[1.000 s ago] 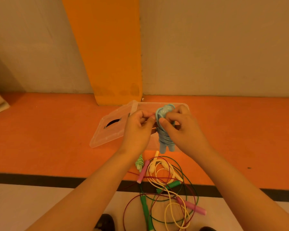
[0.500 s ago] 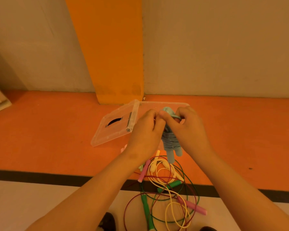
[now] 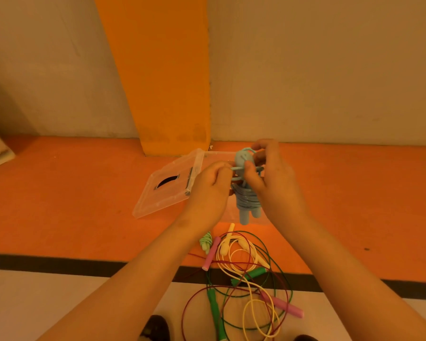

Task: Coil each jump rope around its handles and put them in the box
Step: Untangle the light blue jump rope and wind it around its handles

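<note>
Orange floor, orange pillar, pale walls.
The orange pillar (image 3: 162,75) stands between beige walls (image 3: 325,67); a black stripe (image 3: 47,264) edges the orange floor (image 3: 59,193); possibly shoe tips (image 3: 158,327) below.

The box (image 3: 214,156) and its lid (image 3: 162,190), at 12 o'clock from the loose ropes, look like clear, glossy plastic. The blue jump rope (image 3: 246,193) has smooth, matt plastic-looking handles wound with a slightly shiny cord. At 6 o'clock the floor (image 3: 59,193) looks smooth and matt, like the painted wall (image 3: 317,70).
</note>
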A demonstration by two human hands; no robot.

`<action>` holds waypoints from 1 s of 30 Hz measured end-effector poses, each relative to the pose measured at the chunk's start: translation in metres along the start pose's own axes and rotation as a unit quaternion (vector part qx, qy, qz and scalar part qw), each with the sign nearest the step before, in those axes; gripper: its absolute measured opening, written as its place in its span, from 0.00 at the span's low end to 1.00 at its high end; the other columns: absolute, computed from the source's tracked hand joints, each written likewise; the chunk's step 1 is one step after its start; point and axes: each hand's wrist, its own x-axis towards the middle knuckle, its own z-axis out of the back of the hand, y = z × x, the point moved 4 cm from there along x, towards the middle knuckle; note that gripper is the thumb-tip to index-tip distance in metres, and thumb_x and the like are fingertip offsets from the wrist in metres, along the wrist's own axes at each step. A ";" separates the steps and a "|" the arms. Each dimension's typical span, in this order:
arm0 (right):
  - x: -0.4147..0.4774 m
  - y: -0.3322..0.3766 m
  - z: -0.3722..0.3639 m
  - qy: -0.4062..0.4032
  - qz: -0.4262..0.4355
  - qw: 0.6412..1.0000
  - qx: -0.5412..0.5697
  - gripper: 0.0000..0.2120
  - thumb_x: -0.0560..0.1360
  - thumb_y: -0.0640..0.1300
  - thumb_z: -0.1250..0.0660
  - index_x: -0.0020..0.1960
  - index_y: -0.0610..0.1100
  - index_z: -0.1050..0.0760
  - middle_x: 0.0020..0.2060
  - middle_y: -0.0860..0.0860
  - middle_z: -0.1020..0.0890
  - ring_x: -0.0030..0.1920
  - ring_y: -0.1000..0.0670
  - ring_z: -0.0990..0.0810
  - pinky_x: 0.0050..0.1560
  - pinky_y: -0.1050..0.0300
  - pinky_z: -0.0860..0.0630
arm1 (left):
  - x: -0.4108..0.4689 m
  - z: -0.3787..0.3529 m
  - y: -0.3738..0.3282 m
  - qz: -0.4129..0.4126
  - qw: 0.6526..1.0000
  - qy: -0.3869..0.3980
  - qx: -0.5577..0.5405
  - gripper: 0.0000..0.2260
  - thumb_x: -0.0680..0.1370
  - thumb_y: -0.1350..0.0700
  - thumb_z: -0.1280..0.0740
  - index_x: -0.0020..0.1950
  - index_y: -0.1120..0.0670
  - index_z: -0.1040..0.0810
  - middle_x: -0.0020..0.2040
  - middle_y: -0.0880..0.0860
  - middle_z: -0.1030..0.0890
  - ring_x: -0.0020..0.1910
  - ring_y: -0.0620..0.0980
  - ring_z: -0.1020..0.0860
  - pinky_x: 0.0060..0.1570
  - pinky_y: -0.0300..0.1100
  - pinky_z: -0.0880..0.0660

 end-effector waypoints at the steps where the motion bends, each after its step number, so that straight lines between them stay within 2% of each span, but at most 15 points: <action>1: 0.000 0.000 0.001 0.003 0.006 1.000 -0.008 0.12 0.78 0.40 0.38 0.61 0.40 0.32 0.44 0.51 0.25 0.45 0.50 0.25 0.39 0.61 0.33 | 0.000 0.000 0.001 0.011 1.000 -0.004 -0.014 0.13 0.81 0.58 0.46 0.48 0.51 0.22 0.48 0.51 0.19 0.51 0.51 0.20 0.55 0.51 0.23; 2: 0.001 0.000 0.002 0.004 0.009 1.000 -0.014 0.12 0.78 0.39 0.38 0.61 0.40 0.31 0.43 0.52 0.25 0.44 0.50 0.25 0.38 0.59 0.33 | 0.000 0.001 0.000 0.019 0.999 -0.007 -0.024 0.15 0.82 0.61 0.47 0.48 0.49 0.22 0.47 0.47 0.19 0.50 0.47 0.21 0.54 0.48 0.22; 4: 0.001 0.000 0.004 -0.003 0.009 1.000 -0.019 0.11 0.78 0.39 0.38 0.60 0.40 0.31 0.41 0.52 0.23 0.41 0.50 0.24 0.38 0.55 0.32 | -0.001 0.002 0.001 0.034 0.998 -0.013 -0.045 0.17 0.83 0.63 0.49 0.47 0.49 0.23 0.46 0.45 0.20 0.47 0.43 0.21 0.51 0.43 0.22; 6: 0.002 -0.002 0.006 -0.027 0.009 0.999 -0.019 0.10 0.78 0.42 0.36 0.58 0.43 0.30 0.41 0.52 0.20 0.41 0.50 0.22 0.38 0.54 0.29 | 0.000 0.003 0.003 0.046 0.996 -0.022 -0.073 0.17 0.83 0.62 0.50 0.47 0.51 0.23 0.46 0.48 0.18 0.46 0.44 0.19 0.47 0.42 0.20; 9: 0.002 -0.009 0.007 -0.066 -0.015 0.998 -0.009 0.11 0.74 0.51 0.32 0.52 0.50 0.31 0.43 0.54 0.20 0.44 0.54 0.21 0.40 0.56 0.27 | 0.001 -0.001 0.005 0.057 0.992 -0.028 -0.108 0.16 0.83 0.62 0.50 0.50 0.57 0.22 0.45 0.51 0.18 0.42 0.45 0.18 0.43 0.43 0.19; 11: 0.001 -0.011 0.006 -0.094 -0.015 0.995 -0.023 0.14 0.71 0.59 0.34 0.49 0.50 0.29 0.44 0.54 0.22 0.48 0.54 0.25 0.46 0.55 0.28 | 0.000 -0.003 0.004 0.058 0.989 -0.032 -0.130 0.15 0.83 0.63 0.50 0.53 0.61 0.24 0.46 0.52 0.18 0.41 0.46 0.18 0.44 0.43 0.19; 13: -0.001 -0.013 0.005 -0.113 -0.017 0.992 -0.054 0.22 0.69 0.63 0.37 0.52 0.47 0.27 0.47 0.53 0.24 0.52 0.52 0.27 0.50 0.56 0.30 | 0.000 -0.004 0.003 0.053 0.986 -0.040 -0.154 0.14 0.83 0.63 0.49 0.50 0.61 0.24 0.44 0.53 0.18 0.39 0.47 0.18 0.42 0.41 0.19; 14: -0.002 -0.015 0.003 -0.107 -0.029 0.993 -0.050 0.25 0.69 0.64 0.36 0.54 0.45 0.27 0.50 0.52 0.25 0.54 0.51 0.28 0.52 0.57 0.31 | 0.000 -0.003 0.002 0.050 0.985 -0.044 -0.159 0.14 0.83 0.64 0.49 0.48 0.60 0.24 0.42 0.53 0.18 0.38 0.46 0.18 0.41 0.40 0.19; 16: -0.005 -0.017 -0.004 -0.045 -0.079 0.995 0.033 0.28 0.69 0.62 0.31 0.61 0.46 0.30 0.55 0.52 0.27 0.58 0.51 0.27 0.52 0.62 0.30 | 0.000 -0.002 0.000 0.041 0.985 -0.050 -0.159 0.14 0.82 0.64 0.49 0.45 0.58 0.25 0.41 0.52 0.18 0.37 0.44 0.18 0.40 0.38 0.19; 18: -0.009 -0.017 -0.012 0.024 -0.114 0.986 0.120 0.30 0.68 0.62 0.33 0.65 0.50 0.34 0.58 0.53 0.27 0.57 0.55 0.25 0.50 0.66 0.28 | 0.000 0.000 -0.002 0.028 0.986 -0.048 -0.159 0.14 0.82 0.64 0.48 0.44 0.57 0.25 0.42 0.52 0.18 0.37 0.43 0.18 0.39 0.38 0.20; 19: -0.010 -0.016 -0.013 0.032 -0.116 0.983 0.140 0.30 0.68 0.62 0.34 0.65 0.52 0.35 0.58 0.53 0.26 0.56 0.57 0.24 0.49 0.67 0.27 | -0.001 0.000 -0.003 0.020 0.986 -0.042 -0.160 0.14 0.83 0.64 0.48 0.44 0.57 0.25 0.42 0.52 0.18 0.38 0.43 0.18 0.39 0.38 0.20; 22: -0.009 -0.014 -0.011 0.019 -0.112 0.977 0.181 0.19 0.75 0.53 0.35 0.62 0.50 0.34 0.51 0.57 0.24 0.47 0.64 0.23 0.41 0.71 0.28 | -0.002 -0.001 -0.004 -0.003 0.988 -0.017 -0.153 0.12 0.84 0.63 0.47 0.42 0.59 0.28 0.45 0.52 0.18 0.41 0.45 0.18 0.41 0.40 0.19; 25: -0.009 -0.015 -0.012 0.022 -0.115 0.972 0.204 0.15 0.78 0.49 0.38 0.62 0.46 0.33 0.49 0.56 0.22 0.47 0.61 0.21 0.40 0.72 0.28 | -0.001 0.000 -0.002 -0.018 0.993 -0.005 -0.117 0.08 0.83 0.62 0.43 0.45 0.60 0.29 0.49 0.57 0.19 0.46 0.50 0.18 0.43 0.42 0.19; 27: -0.010 -0.012 -0.012 0.019 -0.102 0.972 0.210 0.14 0.77 0.50 0.38 0.60 0.47 0.32 0.48 0.56 0.22 0.46 0.62 0.22 0.40 0.71 0.29 | 0.000 0.003 -0.001 -0.023 0.994 -0.005 -0.106 0.07 0.82 0.63 0.42 0.45 0.60 0.29 0.50 0.58 0.20 0.47 0.52 0.18 0.43 0.44 0.19; 30: -0.010 -0.010 -0.013 0.024 -0.082 0.980 0.178 0.19 0.74 0.56 0.38 0.61 0.50 0.31 0.50 0.60 0.24 0.51 0.58 0.24 0.44 0.67 0.28 | -0.001 0.007 -0.004 -0.026 0.993 0.002 -0.114 0.04 0.80 0.63 0.38 0.46 0.57 0.27 0.46 0.55 0.21 0.43 0.48 0.18 0.43 0.46 0.18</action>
